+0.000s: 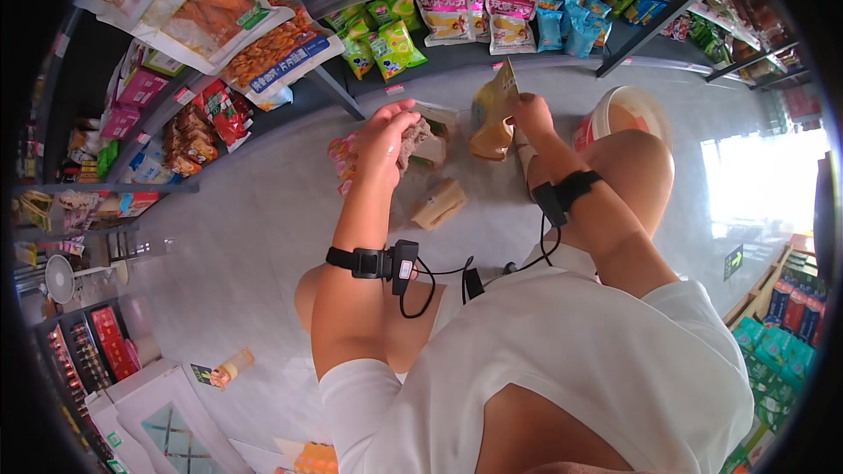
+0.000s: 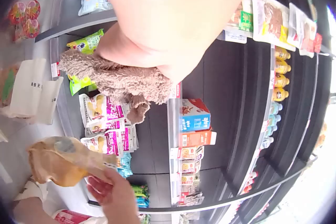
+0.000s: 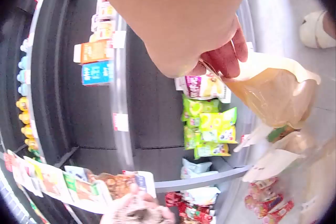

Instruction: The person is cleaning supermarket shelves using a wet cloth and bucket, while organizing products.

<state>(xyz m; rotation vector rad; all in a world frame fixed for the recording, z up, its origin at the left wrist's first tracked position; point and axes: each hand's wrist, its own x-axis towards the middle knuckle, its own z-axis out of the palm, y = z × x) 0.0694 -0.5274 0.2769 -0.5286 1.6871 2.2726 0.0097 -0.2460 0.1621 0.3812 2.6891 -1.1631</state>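
My left hand point(image 1: 384, 142) grips a fluffy brown cloth point(image 2: 113, 77) above the floor, and part of the cloth hangs loose beneath the palm. With bent fingers my right hand point(image 1: 534, 117) pinches the top edge of a tan snack bag point(image 1: 492, 118), which hangs in front of the lower shelf. The bag looks partly see-through in the right wrist view. Close below the left hand, a pale bag point(image 1: 435, 156) and some pink-red packs point(image 1: 342, 161) sit on the floor. A light brown pack point(image 1: 439, 204) lies nearer my knees.
A white bucket point(image 1: 660, 110) stands beside my right knee. The bottom shelf ahead holds green bags point(image 1: 392, 48), pink-and-white bags point(image 1: 511, 22) and blue packs point(image 1: 575, 22). Large snack bags point(image 1: 215, 13) jut out at upper left. Another small item point(image 1: 235, 364) is on the floor behind.
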